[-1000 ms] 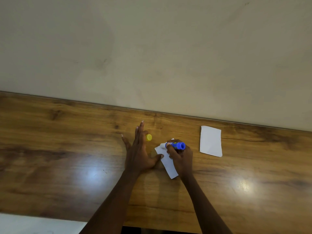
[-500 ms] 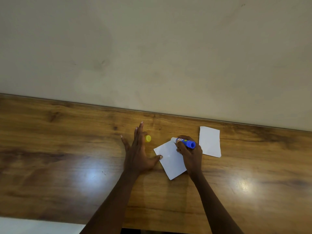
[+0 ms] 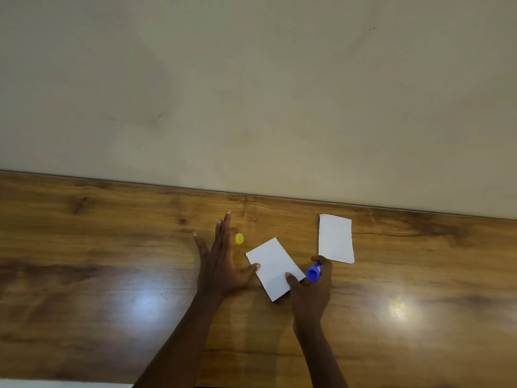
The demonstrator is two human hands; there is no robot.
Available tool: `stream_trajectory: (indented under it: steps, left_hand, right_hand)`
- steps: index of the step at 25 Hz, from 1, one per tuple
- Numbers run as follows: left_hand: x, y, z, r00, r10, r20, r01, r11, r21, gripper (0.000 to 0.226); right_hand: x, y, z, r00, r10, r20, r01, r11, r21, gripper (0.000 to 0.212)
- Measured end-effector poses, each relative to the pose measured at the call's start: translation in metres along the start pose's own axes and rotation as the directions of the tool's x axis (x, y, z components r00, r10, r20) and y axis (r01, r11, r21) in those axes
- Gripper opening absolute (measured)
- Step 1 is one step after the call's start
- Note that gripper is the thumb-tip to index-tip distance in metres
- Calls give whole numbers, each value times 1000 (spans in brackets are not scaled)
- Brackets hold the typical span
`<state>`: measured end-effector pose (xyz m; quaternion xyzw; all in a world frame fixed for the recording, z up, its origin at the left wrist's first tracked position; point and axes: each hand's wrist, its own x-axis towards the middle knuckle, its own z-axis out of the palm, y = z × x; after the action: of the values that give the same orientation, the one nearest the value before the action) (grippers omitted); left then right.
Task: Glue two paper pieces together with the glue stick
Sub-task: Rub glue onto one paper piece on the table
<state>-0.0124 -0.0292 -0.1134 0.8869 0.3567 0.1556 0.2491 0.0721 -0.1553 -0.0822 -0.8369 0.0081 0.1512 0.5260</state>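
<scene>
A white paper piece (image 3: 272,264) lies tilted on the wooden table (image 3: 84,275). My left hand (image 3: 221,264) rests flat beside it, fingers straight, its thumb tip touching the paper's left edge. My right hand (image 3: 310,289) grips the blue glue stick (image 3: 314,272) at the paper's lower right corner, thumb on the paper. A second white paper piece (image 3: 335,238) lies further right, untouched. The yellow cap (image 3: 239,238) sits just behind my left fingers.
A plain beige wall (image 3: 251,93) rises directly behind the table's far edge. Bright light glare spots sit on the tabletop left and right of my arms. A white strip (image 3: 56,383) shows at the bottom left corner.
My right hand has drawn the glue stick from the paper's top edge down to its lower right corner, uncovering most of the sheet. My left hand has stayed put.
</scene>
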Motion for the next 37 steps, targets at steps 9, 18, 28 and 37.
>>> stream_trajectory:
  steps: [9,18,28,37]
  left_hand:
    - [-2,-1,1,994,34,-104,-51,985,-165,86]
    - [2,0,-1,997,28,-78,-39,989,-146,100]
    - [1,-4,4,998,43,-49,-46,997,-63,112]
    - [-1,-2,1,996,65,-58,-70,993,-93,112]
  right_hand:
    - [11,-49,-22,853,-519,54,515,854,71,43]
    - [62,-39,3,685,-430,589,658,711,-247,43]
    - [41,-29,4,873,-447,195,448,893,43,33]
    - [18,-17,20,804,-239,544,234,969,79,8]
